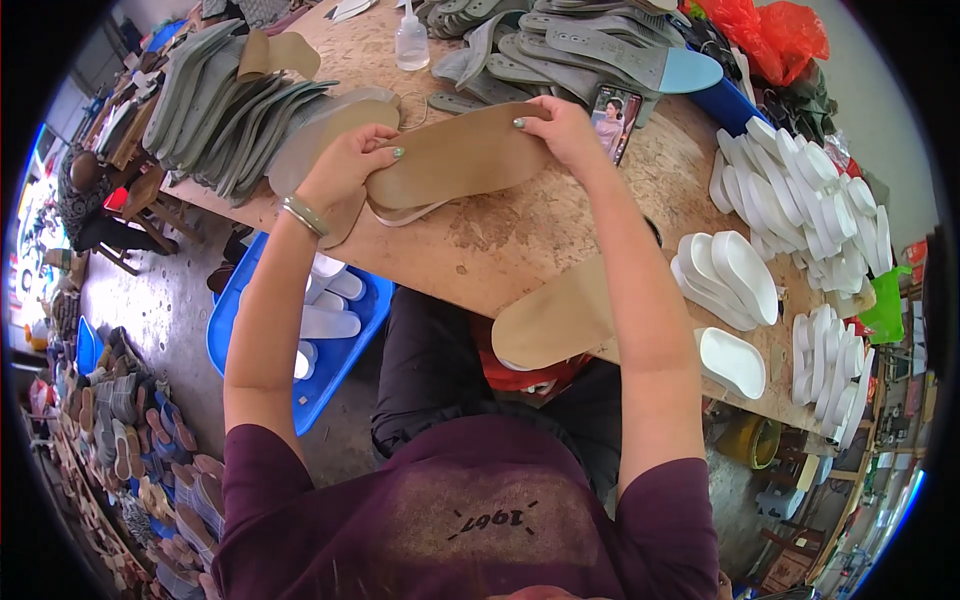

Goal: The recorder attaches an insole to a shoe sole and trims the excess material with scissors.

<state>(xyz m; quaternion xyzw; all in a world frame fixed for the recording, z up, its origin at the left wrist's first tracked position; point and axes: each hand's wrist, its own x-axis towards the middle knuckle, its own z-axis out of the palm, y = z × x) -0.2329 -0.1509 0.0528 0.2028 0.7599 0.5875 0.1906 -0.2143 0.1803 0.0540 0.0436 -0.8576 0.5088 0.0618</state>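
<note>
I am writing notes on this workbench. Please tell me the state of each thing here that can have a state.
Left hand: closed on one end of the tan insole.
Right hand: closed on the other end.
Tan insole: held flat above the table.
Squeeze bottle: upright.
Phone: screen lit.
Grey insoles: stacked, fanned out.
White heel cups: in overlapping rows.
Blue tray: on the floor, holding white pieces.

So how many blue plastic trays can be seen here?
2. One blue tray sits on the floor under the table's left edge, holding white pieces. Another blue tray is at the table's far end, mostly hidden under grey insoles; others may be hidden.
</note>
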